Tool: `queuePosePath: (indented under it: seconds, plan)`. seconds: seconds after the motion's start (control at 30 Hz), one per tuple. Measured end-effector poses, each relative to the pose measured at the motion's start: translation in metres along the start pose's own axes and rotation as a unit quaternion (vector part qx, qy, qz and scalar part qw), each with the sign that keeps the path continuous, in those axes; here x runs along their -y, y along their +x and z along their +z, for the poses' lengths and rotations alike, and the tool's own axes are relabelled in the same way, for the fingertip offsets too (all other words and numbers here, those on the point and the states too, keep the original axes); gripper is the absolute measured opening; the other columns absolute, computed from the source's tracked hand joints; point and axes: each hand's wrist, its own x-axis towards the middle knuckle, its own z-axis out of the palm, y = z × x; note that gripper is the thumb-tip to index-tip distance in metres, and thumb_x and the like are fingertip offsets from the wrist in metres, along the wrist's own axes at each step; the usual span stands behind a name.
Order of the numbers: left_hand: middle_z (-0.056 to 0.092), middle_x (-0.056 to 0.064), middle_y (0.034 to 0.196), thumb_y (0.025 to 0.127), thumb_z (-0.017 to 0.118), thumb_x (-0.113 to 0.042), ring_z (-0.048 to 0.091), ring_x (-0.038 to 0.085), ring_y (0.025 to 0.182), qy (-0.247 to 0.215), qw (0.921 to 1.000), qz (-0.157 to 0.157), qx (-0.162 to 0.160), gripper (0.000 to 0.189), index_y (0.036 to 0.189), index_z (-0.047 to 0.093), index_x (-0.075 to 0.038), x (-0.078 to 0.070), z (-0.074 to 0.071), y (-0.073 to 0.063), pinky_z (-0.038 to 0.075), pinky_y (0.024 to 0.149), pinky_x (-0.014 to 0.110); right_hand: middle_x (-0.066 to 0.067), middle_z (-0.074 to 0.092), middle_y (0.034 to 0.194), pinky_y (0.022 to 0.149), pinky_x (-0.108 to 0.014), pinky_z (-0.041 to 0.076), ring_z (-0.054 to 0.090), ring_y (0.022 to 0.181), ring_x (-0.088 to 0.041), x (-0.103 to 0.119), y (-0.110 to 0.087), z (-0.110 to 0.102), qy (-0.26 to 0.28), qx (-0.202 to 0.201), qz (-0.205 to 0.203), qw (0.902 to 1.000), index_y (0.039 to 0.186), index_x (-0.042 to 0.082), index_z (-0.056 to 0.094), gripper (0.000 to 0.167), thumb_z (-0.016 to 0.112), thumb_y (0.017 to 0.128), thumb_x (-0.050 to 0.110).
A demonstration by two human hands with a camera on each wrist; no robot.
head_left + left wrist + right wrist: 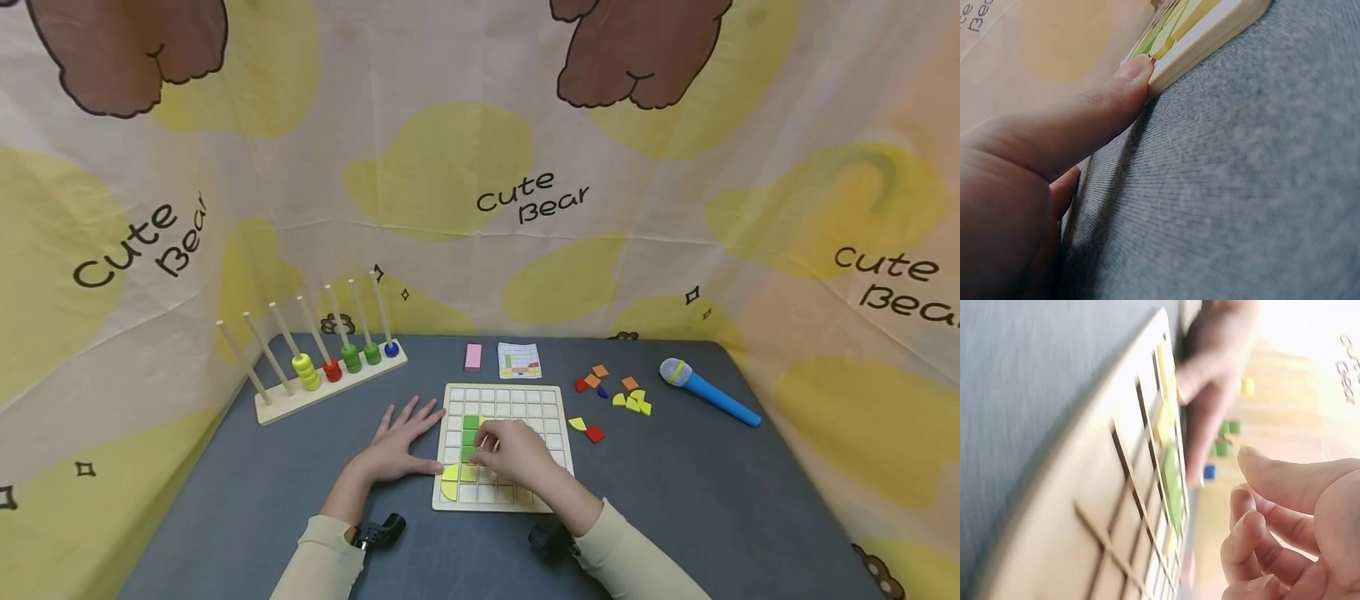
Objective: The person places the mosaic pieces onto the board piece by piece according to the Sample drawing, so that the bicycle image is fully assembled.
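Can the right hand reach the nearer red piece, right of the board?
Likely yes: the right hand is over the board and nothing tall stands between; only a flat yellow piece lies beside that red piece.

The head view looks forward and down over the tabletop (pixel 675 492). Both wrist views, tilted, low and close, share the grid board (pixel 503 400).

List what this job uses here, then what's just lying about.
In use:
grid board, left hand at its edge
green pieces and yellow pieces on it
Probably: loose coloured pieces, pattern card

Apparently lying about:
bead rack
blue microphone
pink block
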Motion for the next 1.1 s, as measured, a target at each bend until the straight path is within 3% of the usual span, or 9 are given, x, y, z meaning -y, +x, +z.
queuePosePath:
  seconds: [0.47, 0.9, 1.1]
  plan:
    - [0.018, -0.002, 0.170, 0.077, 0.072, -0.072, -0.002, 0.031, 0.158, -0.012, 0.9999, 0.001, 0.001, 0.102, 0.160, 0.031, -0.029, -0.002, -0.002, -0.002, -0.013, 0.121, 0.061, 0.007, 0.062, 0.073, 0.056, -0.029, 0.045, 0.056, 0.065, -0.012, -0.043, -0.005, -0.054, 0.042, -0.086, 0.080, 0.9921, 0.091, 0.017, 0.073, 0.012, 0.082, 0.085, 0.023]
    - [0.017, -0.004, 0.170, 0.077, 0.072, -0.072, -0.003, 0.030, 0.158, -0.010, 0.9999, -0.003, 0.004, 0.102, 0.160, 0.031, -0.030, -0.001, -0.001, -0.002, -0.013, 0.121, 0.061, -0.002, 0.068, 0.085, 0.060, -0.030, 0.048, 0.059, 0.075, -0.018, -0.083, -0.011, -0.084, 0.046, -0.106, 0.141, 0.9833, 0.101, 0.009, 0.074, 0.018, 0.080, 0.088, 0.020]
    - [0.017, -0.003, 0.170, 0.077, 0.072, -0.072, -0.003, 0.031, 0.158, -0.011, 0.9999, -0.001, 0.007, 0.101, 0.160, 0.030, -0.030, 0.000, 0.000, -0.002, -0.012, 0.121, 0.061, -0.004, 0.070, 0.091, 0.066, -0.028, 0.052, 0.060, 0.081, -0.019, -0.110, -0.015, -0.087, 0.050, -0.108, 0.166, 0.9789, 0.104, 0.009, 0.074, 0.019, 0.079, 0.089, 0.020]
